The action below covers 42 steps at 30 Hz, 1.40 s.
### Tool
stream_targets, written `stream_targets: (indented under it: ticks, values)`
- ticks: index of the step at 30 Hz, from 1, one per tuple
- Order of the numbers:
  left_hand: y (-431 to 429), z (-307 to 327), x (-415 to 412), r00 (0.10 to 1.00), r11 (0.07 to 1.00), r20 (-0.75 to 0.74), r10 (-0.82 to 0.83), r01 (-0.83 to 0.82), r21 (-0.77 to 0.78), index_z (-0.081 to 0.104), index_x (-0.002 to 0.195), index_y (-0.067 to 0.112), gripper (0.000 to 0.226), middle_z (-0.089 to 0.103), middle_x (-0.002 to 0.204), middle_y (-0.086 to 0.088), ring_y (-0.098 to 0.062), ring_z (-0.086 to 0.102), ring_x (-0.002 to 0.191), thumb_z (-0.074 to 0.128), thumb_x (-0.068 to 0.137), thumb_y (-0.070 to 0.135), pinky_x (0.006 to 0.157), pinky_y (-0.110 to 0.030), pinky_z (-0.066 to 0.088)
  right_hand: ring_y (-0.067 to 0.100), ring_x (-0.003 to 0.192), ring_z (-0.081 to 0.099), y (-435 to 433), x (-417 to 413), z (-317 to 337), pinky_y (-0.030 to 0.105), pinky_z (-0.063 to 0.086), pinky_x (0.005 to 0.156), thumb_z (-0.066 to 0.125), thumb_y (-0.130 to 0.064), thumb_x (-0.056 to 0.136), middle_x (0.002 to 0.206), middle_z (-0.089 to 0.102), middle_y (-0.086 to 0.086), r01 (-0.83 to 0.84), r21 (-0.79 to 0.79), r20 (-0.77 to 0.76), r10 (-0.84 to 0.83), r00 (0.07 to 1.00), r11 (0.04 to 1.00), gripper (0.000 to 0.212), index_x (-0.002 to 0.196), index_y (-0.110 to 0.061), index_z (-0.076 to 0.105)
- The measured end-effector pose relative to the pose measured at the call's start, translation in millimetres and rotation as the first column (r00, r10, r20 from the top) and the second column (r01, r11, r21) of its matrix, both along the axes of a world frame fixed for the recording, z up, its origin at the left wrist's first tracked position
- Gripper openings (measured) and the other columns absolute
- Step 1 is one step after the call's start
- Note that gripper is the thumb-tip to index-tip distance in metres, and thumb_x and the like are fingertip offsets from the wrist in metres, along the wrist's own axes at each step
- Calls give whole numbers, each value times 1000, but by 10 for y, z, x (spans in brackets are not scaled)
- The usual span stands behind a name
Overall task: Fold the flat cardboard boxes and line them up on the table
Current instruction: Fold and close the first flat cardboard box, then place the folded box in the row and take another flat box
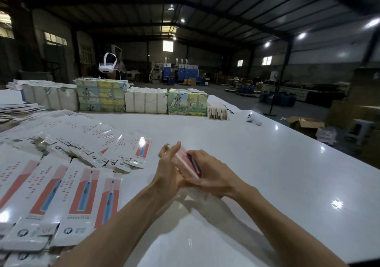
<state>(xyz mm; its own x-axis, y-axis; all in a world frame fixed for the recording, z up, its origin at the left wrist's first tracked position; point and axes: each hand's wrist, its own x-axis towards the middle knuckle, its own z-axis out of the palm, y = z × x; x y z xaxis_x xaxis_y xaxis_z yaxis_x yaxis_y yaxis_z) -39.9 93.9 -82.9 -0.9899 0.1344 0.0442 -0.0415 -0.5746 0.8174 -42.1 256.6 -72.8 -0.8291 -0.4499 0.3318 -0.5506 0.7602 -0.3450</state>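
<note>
Red-and-white cardboard box (188, 165) above white table (267, 164): right hand (208, 174) curls its grip round it; left hand (168, 171) apparently presses it, straight-fingered.

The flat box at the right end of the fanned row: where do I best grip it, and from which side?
By its right long edge, coming from the right across the table. This flat box lies topmost, face fully showing, and that edge is free. The right hand holds a folded box.

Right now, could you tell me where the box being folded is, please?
In the head view the box sits at the centre, above the white table, held between the left hand and the right hand, just right of the fanned flat boxes.
</note>
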Motion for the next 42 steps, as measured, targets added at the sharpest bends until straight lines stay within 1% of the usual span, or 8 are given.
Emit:
stream_targets:
  ticks: [5, 10, 15, 25, 28, 31, 36, 42]
  values:
    - [99, -119, 60, 994, 906, -55, -92, 61, -420, 21, 154, 53, 57, 72, 127, -12, -31, 78, 100, 50, 106, 52, 85, -45, 65, 18, 107, 62, 378, 212, -40, 40, 59, 87, 66, -55, 97, 139, 53, -5, 146, 46, -21, -145, 989, 988, 58, 144, -26, 49]
    - [66, -240, 28, 923, 664, -288, -256, -49, -746, 79, 109, 29, 26, 79, 89, -8, -23, 73, 70, 57, 107, 16, 65, -32, 56, 13, 119, 60, 1204, 470, -112, 35, 55, 88, 58, -72, 91, 147, 42, -14, 376, 79, 43, -380, 924, 923, 76, 154, -39, 32]
    - [56, -242, 52, 901, 582, -287, -327, -47, -812, 80, 105, 24, 29, 79, 90, -4, -13, 71, 75, 55, 106, 9, 69, -23, 53, 14, 125, 59, 2185, 752, -179, 41, 53, 100, 56, -50, 101, 150, 51, -12, 626, 179, 31, -640, 768, 759, 56, 153, -40, 40]
    - [72, -229, 85, 889, 517, -290, -354, -72, -853, 81, 104, 24, 31, 79, 89, 0, -11, 69, 79, 55, 106, 8, 73, -21, 51, 15, 127, 57, 3138, 1079, -129, 34, 56, 84, 52, -36, 106, 153, 51, -6, 793, 313, 32, -840, 542, 523, 57, 159, -41, 32]
    - [66, -235, 76, 886, 502, -288, -363, -74, -862, 81, 104, 25, 30, 78, 89, 1, -12, 67, 78, 55, 106, 10, 74, -23, 51, 23, 141, 46, 3164, 1111, -158, 48, 52, 108, 51, -37, 107, 162, 39, 2, 802, 331, 48, -858, 511, 497, 60, 161, -39, 25]
    - [72, -247, 66, 886, 489, -282, -370, -72, -869, 81, 104, 27, 30, 78, 89, 1, -13, 66, 78, 55, 106, 11, 77, -26, 51, 30, 158, 18, 3012, 1097, -131, 57, 25, 124, 53, -41, 107, 173, 16, 6, 828, 347, -1, -883, 470, 441, 71, 165, -34, 14]
    - [64, -255, 53, 885, 505, -287, -366, -70, -860, 81, 103, 27, 32, 78, 89, -2, -12, 65, 77, 55, 104, 8, 75, -23, 50, 19, 145, 40, 2035, 823, 30, 44, 35, 119, 54, -38, 107, 160, 41, -3, 739, 160, -178, -717, 673, 654, 49, 153, -28, 45]
    - [29, -215, 110, 895, 522, -315, -316, -113, -845, 81, 102, 27, 35, 78, 88, -2, -10, 71, 80, 54, 104, 5, 75, -23, 54, 19, 97, 66, 651, 259, 28, 38, 54, 85, 51, -28, 105, 111, 71, -4, 426, -30, -140, -425, 894, 904, 23, 119, -21, 67]
